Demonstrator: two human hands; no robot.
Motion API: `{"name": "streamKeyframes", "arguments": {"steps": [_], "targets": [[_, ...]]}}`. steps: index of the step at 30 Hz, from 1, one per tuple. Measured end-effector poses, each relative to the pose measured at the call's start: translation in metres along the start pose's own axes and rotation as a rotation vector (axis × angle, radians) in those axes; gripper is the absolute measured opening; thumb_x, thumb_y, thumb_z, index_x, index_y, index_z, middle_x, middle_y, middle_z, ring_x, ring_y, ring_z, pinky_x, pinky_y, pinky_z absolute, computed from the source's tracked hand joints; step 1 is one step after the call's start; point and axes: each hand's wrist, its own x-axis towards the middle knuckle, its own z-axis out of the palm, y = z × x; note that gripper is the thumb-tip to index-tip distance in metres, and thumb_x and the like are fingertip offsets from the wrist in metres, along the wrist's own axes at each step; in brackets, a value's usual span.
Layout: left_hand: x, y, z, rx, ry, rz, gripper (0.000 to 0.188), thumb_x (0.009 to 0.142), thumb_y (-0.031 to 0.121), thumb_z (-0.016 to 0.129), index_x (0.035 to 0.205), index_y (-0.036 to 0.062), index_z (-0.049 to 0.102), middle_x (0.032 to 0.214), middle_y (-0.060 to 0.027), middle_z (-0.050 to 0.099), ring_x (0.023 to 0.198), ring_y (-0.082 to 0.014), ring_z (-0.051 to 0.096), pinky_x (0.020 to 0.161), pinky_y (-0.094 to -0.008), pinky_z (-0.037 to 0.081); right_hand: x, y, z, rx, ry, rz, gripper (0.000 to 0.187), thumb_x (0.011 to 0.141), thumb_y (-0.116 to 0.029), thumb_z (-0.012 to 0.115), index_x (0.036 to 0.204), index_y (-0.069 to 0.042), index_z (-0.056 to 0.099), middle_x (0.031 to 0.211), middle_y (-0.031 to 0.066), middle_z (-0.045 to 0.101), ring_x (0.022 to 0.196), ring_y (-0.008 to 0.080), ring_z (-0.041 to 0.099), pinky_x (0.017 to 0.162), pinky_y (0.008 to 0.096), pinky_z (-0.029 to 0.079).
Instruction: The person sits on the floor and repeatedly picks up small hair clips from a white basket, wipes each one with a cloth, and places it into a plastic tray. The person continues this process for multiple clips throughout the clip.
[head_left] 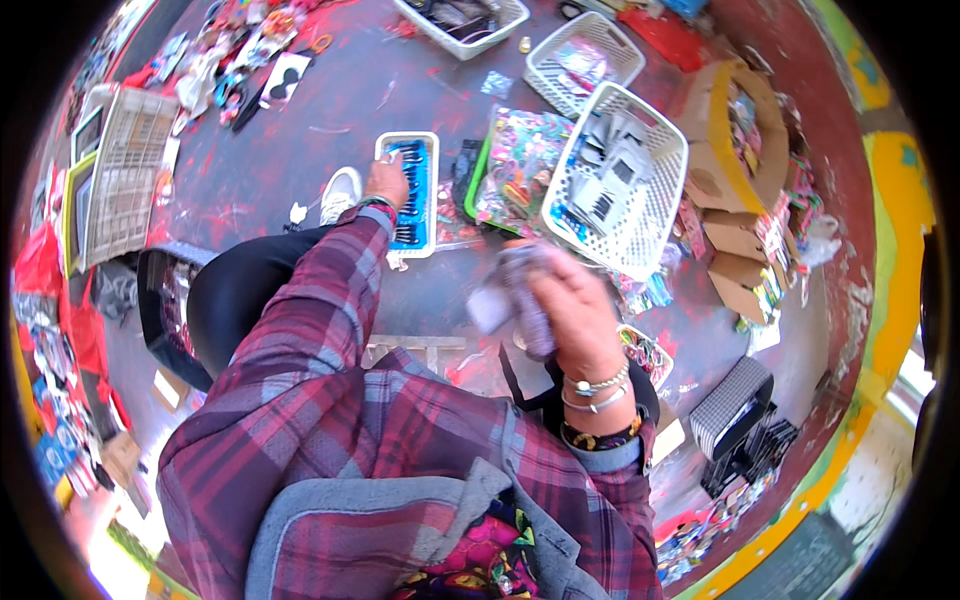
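My left hand (388, 183) reaches forward, its fingers curled at the left rim of a narrow white plastic tray (433, 215). In that tray lie blue pieces (412, 190) with a row of slim dark items on them, too small to name. Bunched in my closed right hand (575, 305) is a pale greyish-lilac cloth (518, 285), partly blurred, held above the floor to the right of the tray. The palm side of my left hand is hidden.
A white perforated basket (665, 180) with white and grey packets stands right of the cloth. Behind it are another white basket (630, 65) and a green-edged tray (484, 165) with colourful packets. Cardboard boxes (720, 150) stand far right; a beige crate (125, 180) stands left.
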Motion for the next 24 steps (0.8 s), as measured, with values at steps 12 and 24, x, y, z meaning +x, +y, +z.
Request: {"name": "streamKeyframes", "arguments": {"steps": [12,24], "targets": [[-0.040,0.291,-0.120,-0.066,-0.179,1.131,0.029,0.078,0.016,0.055,0.105,0.0047,0.057,0.103,-0.0148,0.058,0.095,-0.0328,0.054,0.084,-0.0387,0.044,-0.033,0.022,-0.005,-1.071,-0.356,-0.319,0.024,0.078,-0.016,0.051,0.098,-0.005,0.060,0.082,0.0172,0.061,0.076,0.0363,0.057,0.067,0.0439,0.045],[-0.059,0.326,-0.051,0.466,-0.381,1.106,0.057,0.068,0.008,0.062,0.122,0.0074,0.045,0.110,-0.0166,0.053,0.108,-0.0313,0.049,0.090,-0.0405,0.042,-0.052,0.016,-0.025,-1.062,-0.275,-0.394,0.021,0.076,-0.016,0.049,0.090,-0.006,0.060,0.077,0.0197,0.060,0.076,0.0383,0.058,0.066,0.0471,0.046]]}}
